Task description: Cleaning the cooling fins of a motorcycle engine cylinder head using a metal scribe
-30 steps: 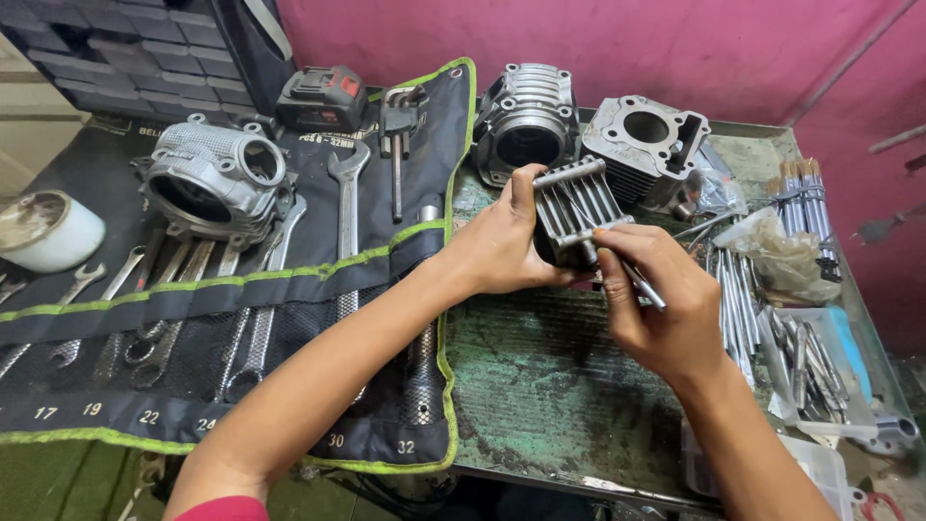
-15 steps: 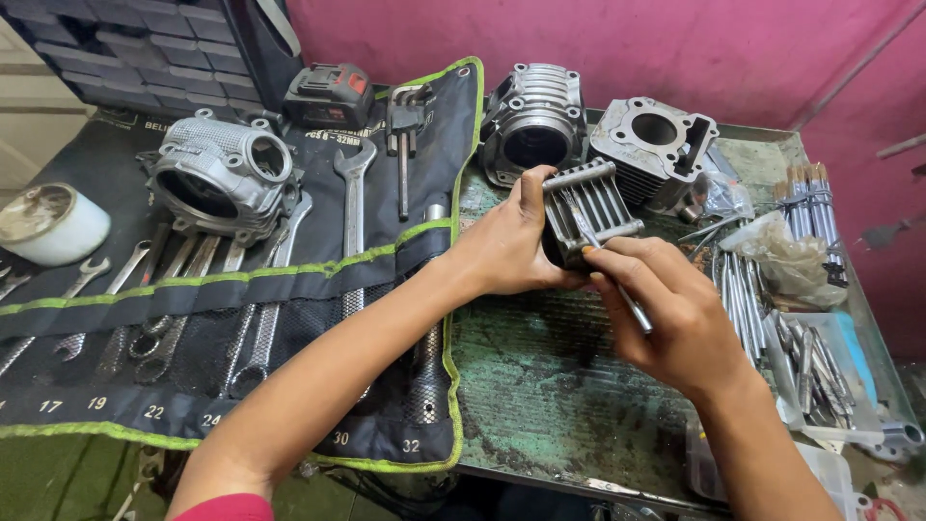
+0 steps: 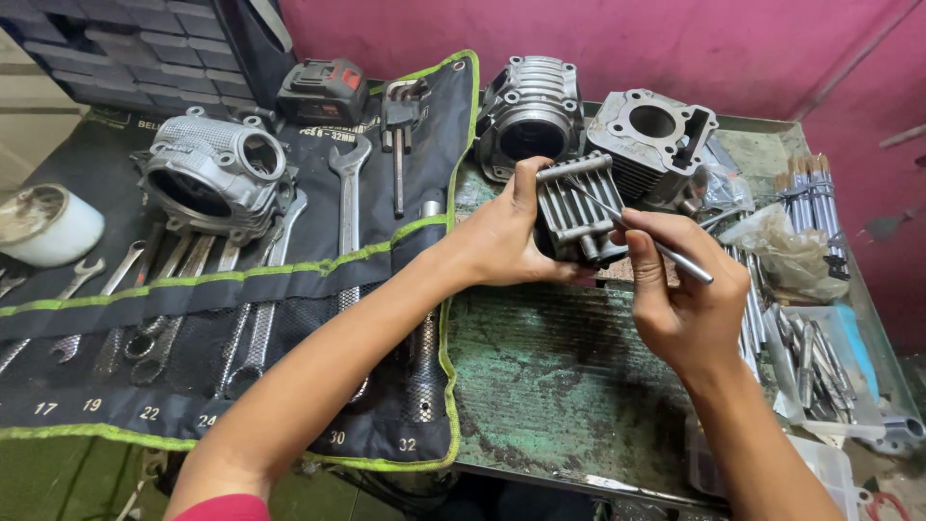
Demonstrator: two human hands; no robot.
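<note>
My left hand (image 3: 502, 241) stays clamped on the finned metal block (image 3: 579, 207), raised above the table (image 3: 569, 376). My right hand (image 3: 680, 289), closed on a thin rod (image 3: 656, 241), has shifted its tip across the fins.

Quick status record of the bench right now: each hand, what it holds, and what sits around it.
Left hand: grips a finned metal part, lifted off the bench.
Right hand: holds a thin metal rod, tip against the part's fins.
Behind the hands: two engine cylinders, a round finned one and a square one.
Left of the hands: wrench roll, with a cylinder head lying on it.
Right edge: bundle of rods, plastic bag.
Surface: worn green tray.
</note>
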